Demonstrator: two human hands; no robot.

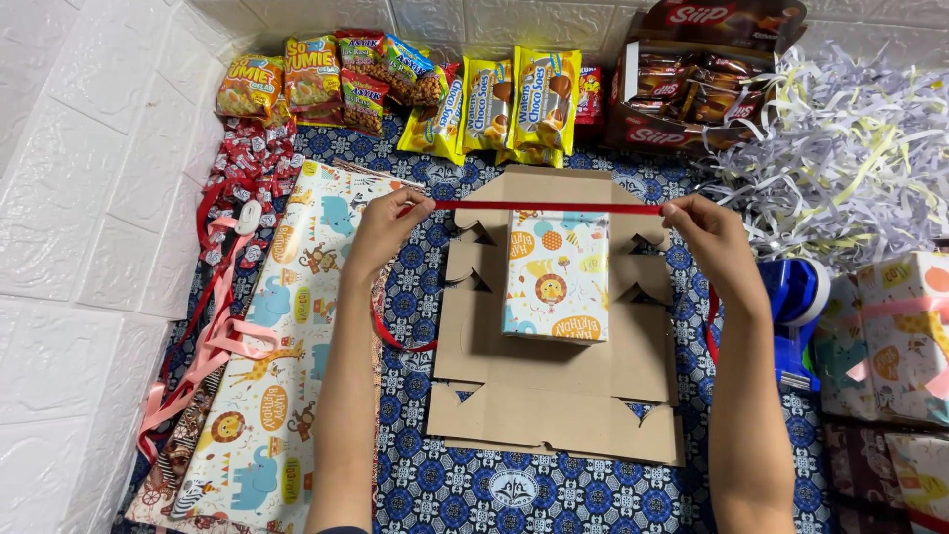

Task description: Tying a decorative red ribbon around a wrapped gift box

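While we look down along both forearms, the flattened brown cardboard box blank (554, 396) lies nearest us on the blue patterned cloth (514, 485), its notched flaps spread toward six o'clock. On its middle sits the small box wrapped in animal-print party paper (557, 275). Just beyond that, at twelve o'clock of the box, we hold a thin red ribbon (549, 207) stretched taut and level: our left hand (388, 229) pinches one end at about ten o'clock, our right hand (704, 235) pinches the other at about two, and the loose tails hang down past each wrist.

We judge this to be the start of tying: the ribbon is measured across the box's far edge and not yet laid on it. Bringing it down would call for centring it over the lid with even tails.

Room is tight sideways. The sheet of animal-print wrapping paper (287, 366) lies at nine o'clock, a blue tape dispenser (796, 307) at three, with more wrapped boxes (900, 326) beyond it. Farther off, snack packets (415, 84) line the white wall at twelve and shredded paper strips (850, 148) heap at one to two.
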